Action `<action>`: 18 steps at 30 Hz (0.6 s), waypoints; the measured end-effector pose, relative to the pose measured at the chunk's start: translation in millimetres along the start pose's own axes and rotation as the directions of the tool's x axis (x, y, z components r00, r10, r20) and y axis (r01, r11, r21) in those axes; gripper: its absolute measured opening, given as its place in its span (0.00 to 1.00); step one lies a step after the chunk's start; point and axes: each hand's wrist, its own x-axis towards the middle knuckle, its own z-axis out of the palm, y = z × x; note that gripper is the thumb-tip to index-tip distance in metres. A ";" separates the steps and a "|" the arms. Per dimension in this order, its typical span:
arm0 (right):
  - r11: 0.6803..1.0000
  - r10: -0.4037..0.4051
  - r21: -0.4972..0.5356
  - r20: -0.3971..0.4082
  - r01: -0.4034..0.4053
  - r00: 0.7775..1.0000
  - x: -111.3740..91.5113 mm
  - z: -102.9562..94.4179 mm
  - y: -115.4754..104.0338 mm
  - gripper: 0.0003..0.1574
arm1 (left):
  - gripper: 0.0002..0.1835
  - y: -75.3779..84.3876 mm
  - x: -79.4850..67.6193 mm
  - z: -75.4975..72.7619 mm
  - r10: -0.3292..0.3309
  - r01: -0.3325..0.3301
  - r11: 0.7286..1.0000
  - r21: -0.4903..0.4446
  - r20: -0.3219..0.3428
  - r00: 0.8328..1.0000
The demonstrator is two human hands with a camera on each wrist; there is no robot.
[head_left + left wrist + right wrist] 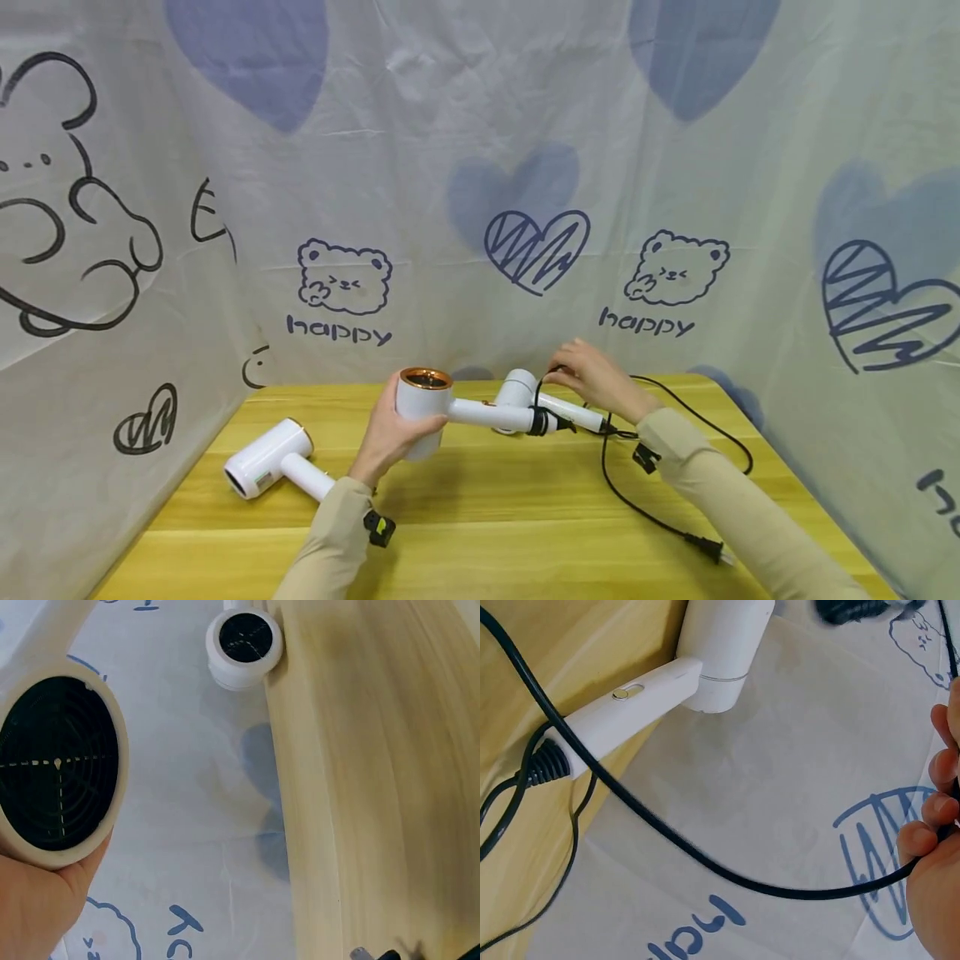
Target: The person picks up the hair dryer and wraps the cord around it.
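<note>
My left hand grips the barrel of a white hair dryer with a copper-coloured rim, held above the table. Its round dark grille fills the left side of the left wrist view. Black cord is wound around the end of the handle, which points right. My right hand holds the black cord in curled fingers, right of that handle and raised above the table. Behind them lies a second white hair dryer, its handle and cord base showing in the right wrist view.
A third white hair dryer lies on the left of the wood-grain table, partly behind my left sleeve. A two-pin plug rests near my right forearm, its cord looping across the right side. Printed cloth hangs around the table.
</note>
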 end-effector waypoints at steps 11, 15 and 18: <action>0.990 0.062 0.125 -0.003 -0.061 0.998 -1.3 9.4 10.1 0.12 | 0.36 -4.2 -2.1 1.0 -0.100 0.101 0.944 -0.313 0.019 0.995; 0.990 0.074 0.120 0.000 -0.073 0.997 -1.9 15.7 7.9 0.15 | 0.31 -1.3 -1.5 6.3 -0.196 0.169 0.883 -0.438 -0.016 0.980; 0.989 0.097 0.113 0.020 -0.099 0.995 -0.6 19.1 7.6 0.20 | 0.27 3.9 0.8 10.8 -0.285 0.217 0.804 -0.553 -0.038 0.958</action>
